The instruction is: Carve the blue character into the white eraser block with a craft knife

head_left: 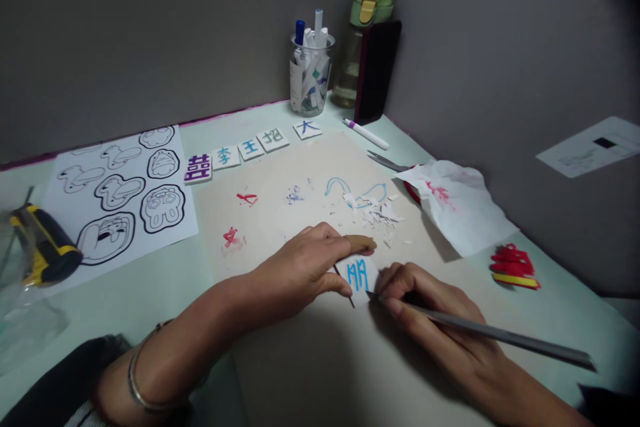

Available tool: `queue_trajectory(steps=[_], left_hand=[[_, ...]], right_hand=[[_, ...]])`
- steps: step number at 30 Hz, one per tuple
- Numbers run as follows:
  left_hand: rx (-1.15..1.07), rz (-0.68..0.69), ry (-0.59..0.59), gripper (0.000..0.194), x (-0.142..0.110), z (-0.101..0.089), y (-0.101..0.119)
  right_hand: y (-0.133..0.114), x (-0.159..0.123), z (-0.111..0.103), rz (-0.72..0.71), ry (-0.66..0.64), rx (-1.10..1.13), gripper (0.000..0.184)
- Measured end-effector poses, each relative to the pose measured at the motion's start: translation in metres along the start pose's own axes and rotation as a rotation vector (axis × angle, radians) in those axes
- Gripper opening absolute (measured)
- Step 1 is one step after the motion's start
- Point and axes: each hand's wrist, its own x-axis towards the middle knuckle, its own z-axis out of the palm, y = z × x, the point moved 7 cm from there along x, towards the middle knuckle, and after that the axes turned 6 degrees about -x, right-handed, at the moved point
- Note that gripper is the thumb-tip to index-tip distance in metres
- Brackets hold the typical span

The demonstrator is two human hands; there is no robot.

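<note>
My left hand (305,263) pins a small white carving block (357,277) between thumb and fingers, one fingertip wearing a tan cover. Blue character strokes mark the block's top face. In my right hand (440,320) is a slim, flat metal carving knife (510,333), gripped like a pen. Its pointed tip is at the block's near right edge; whether it cuts into the block I cannot tell. Just beyond my hands, white shavings (380,213) lie scattered on a beige board (295,360) with red and blue ink marks.
Several lettered white tiles (250,149) line the board's far edge. A drawing sheet (130,207) and yellow-black utility knife (47,247) lie left. Behind stand a marker jar (311,80), bottle (350,60) and phone (379,70). Stained tissue (460,207) partly covers scissors (387,161) at right.
</note>
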Motion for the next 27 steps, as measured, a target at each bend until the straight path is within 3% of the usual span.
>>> queue_trajectory(steps=[15, 23, 27], left_hand=[[0.031, -0.02, 0.018, 0.057, -0.001, -0.002, 0.003], [0.102, 0.106, 0.14, 0.067, -0.007, 0.0, 0.004], [0.081, 0.152, 0.164, 0.061, -0.011, -0.002, 0.01]], right_hand=[[0.006, -0.001, -0.001, 0.03, 0.066, -0.037, 0.024], [0.006, -0.001, -0.004, 0.032, 0.089, -0.039, 0.026], [0.006, 0.0, -0.005, 0.018, 0.108, -0.03, 0.026]])
